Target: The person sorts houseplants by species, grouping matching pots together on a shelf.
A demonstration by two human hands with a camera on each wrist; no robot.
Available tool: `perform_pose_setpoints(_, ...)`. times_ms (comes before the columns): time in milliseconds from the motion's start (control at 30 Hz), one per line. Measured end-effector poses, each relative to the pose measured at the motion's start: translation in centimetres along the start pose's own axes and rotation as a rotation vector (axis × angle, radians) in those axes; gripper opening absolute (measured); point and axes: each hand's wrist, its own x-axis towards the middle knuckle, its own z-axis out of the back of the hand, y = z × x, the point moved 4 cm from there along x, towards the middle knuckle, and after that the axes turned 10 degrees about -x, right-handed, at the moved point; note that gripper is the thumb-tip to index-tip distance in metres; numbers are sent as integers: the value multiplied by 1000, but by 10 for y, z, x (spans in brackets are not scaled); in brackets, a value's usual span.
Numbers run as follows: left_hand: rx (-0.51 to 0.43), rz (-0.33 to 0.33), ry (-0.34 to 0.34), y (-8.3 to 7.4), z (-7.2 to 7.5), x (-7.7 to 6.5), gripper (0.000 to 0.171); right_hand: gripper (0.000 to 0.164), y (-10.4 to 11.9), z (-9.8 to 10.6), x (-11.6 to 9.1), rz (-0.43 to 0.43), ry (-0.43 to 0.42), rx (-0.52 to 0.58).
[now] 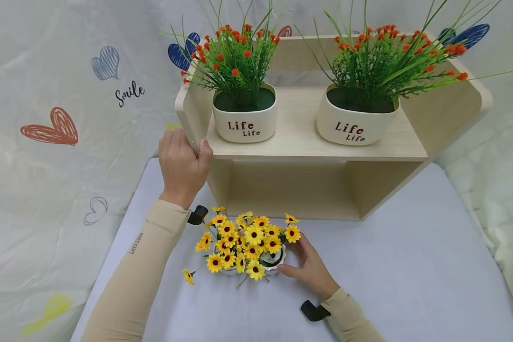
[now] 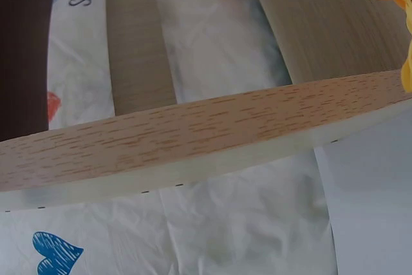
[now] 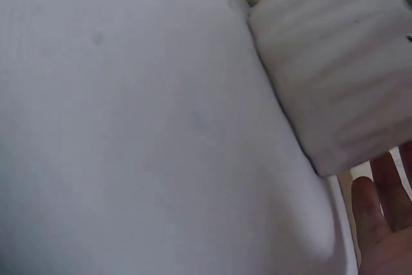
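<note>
On the shelf, the left white pot bears "Life" in dark red letters, with a smaller "Life" below it to the right; the right white pot carries the same pair of words. On the cloth backdrop, far left, "Smile" stands in black script, which the left wrist view shows turned sideways. Small dark print on the left sleeve appears to read "Let's Slim".
</note>
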Motion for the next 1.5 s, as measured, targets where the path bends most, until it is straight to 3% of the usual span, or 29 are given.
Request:
perform_pose_setpoints(400, -3, -1, 2, 1, -1, -1, 41, 103, -3, -16, 0, -59, 12, 0)
perform_pose_setpoints(767, -11, -2, -14, 1, 0, -2, 41, 102, -4, -20, 2, -124, -5, -162)
perform_pose_setpoints(1033, -20, -9, -22, 2, -2, -1, 42, 108, -3, -22, 5, -54, -26, -229)
perform_pose_setpoints(1500, -32, 10, -16, 0, -2, 0, 42, 110, 3, -24, 4, -93, -41, -243)
